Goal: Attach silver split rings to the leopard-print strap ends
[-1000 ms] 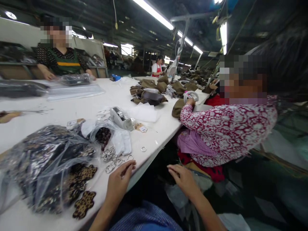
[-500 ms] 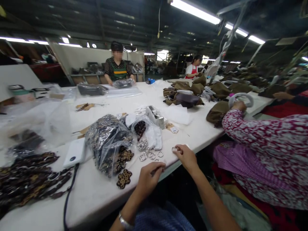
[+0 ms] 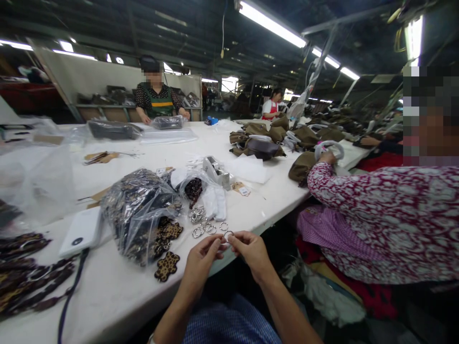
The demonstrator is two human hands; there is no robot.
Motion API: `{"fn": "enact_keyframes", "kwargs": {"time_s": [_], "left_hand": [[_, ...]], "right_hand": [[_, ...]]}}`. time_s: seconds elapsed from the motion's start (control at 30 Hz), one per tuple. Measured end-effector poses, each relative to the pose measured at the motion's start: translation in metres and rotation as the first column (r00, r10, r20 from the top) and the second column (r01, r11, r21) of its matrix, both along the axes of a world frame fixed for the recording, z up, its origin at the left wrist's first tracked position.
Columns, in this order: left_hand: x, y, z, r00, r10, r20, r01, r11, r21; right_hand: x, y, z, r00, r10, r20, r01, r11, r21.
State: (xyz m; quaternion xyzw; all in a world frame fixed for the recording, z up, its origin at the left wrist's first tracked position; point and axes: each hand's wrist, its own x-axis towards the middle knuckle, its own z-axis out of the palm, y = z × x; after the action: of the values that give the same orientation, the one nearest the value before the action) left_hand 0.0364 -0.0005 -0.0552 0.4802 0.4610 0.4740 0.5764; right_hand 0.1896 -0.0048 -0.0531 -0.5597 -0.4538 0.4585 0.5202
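Observation:
A silver ring [image 3: 228, 234] is pinched in the fingers of my right hand [image 3: 251, 251] at the table's front edge. Close on its left, my left hand [image 3: 204, 255] has its thumb and fingers pressed together by the ring; what they hold, if anything, is too small to name. Several loose metal rings [image 3: 210, 229] lie on the table just beyond my hands. A leopard-print flower-shaped piece [image 3: 167, 266] lies flat to the left, below an open clear bag [image 3: 138, 217] of similar pieces.
A white power bank [image 3: 81, 231] with a dark cable and patterned straps [image 3: 32, 282] lie at the left. Behind the rings stands a metal tape dispenser [image 3: 216, 173]. A person in a patterned sleeve [image 3: 333, 184] sits at the right beside brown bags [image 3: 303, 166].
My right hand has moved left with the ring, and my left hand has come up beside it. The view has turned to the right.

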Motion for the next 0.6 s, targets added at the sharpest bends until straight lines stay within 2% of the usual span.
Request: {"fn": "enact_keyframes", "kwargs": {"time_s": [0.13, 0.33, 0.43, 0.6], "left_hand": [[-0.004, -0.012, 0.006, 0.998, 0.047, 0.042, -0.045, 0.998, -0.041], [-0.017, -0.018, 0.009, 0.984, 0.075, 0.163, -0.055, 0.991, -0.124], [-0.022, -0.023, 0.007, 0.972, 0.066, 0.225, -0.031, 0.988, -0.154], [-0.027, -0.028, 0.004, 0.963, 0.066, 0.261, -0.018, 0.984, -0.179]], "right_hand": [[-0.011, -0.011, 0.010, 0.990, 0.066, -0.122, -0.072, 0.997, -0.039], [-0.023, -0.022, 0.011, 0.950, 0.171, -0.263, -0.181, 0.983, -0.012], [-0.029, -0.025, 0.012, 0.940, 0.160, -0.301, -0.168, 0.986, 0.000], [-0.034, -0.026, 0.013, 0.957, 0.116, -0.264, -0.124, 0.992, -0.013]]}}
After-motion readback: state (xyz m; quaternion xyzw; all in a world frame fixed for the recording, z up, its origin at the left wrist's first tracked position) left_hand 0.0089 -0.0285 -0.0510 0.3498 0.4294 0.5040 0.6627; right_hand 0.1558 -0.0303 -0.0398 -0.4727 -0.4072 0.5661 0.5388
